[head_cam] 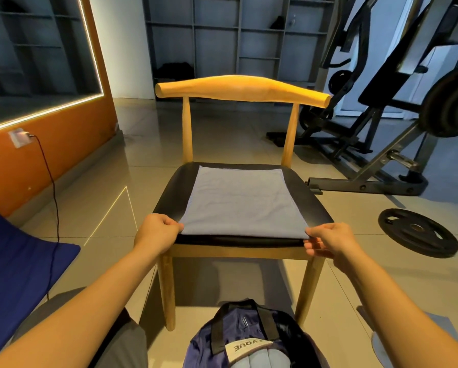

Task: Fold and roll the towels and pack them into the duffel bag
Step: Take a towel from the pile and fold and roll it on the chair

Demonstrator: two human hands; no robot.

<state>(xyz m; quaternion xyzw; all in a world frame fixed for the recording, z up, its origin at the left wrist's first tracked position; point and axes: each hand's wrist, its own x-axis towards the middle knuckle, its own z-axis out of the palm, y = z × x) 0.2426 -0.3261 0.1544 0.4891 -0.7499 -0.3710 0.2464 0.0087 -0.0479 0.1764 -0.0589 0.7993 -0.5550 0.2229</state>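
Left of the chair point(174, 192), a dark blue cloth point(18, 261) lies on the floor, well apart from the work. I cannot tell whether it is another towel.

At the chair's front left corner, the left hand point(157, 231) has its fingers curled in. Thumb and fingertips pinch the near left corner of the grey towel point(241, 203).

The towel lies spread flat on the chair's black seat. It reaches from the front edge back toward the backrest posts, and bare seat shows on either side. It lies straight ahead of the hands. Its near edge runs side to side along the chair's front edge, stretched between the two grips. The wide lens warps its outline, so I cannot say which way its longer side runs. Neither hand is nearer, since each holds one corner of the same edge.

At the chair's front right corner, the right hand point(328, 239) pinches the near right corner between thumb and forefinger. Its other fingers are loosely bent below the seat edge and hold nothing.

This looks like the start of a fold. The likely next move is to carry the near edge away toward the backrest, with both corners kept level.

In front of the chair, below its front legs, the duffel bag point(249, 338) stands open on the floor. Something pale grey shows at its mouth.
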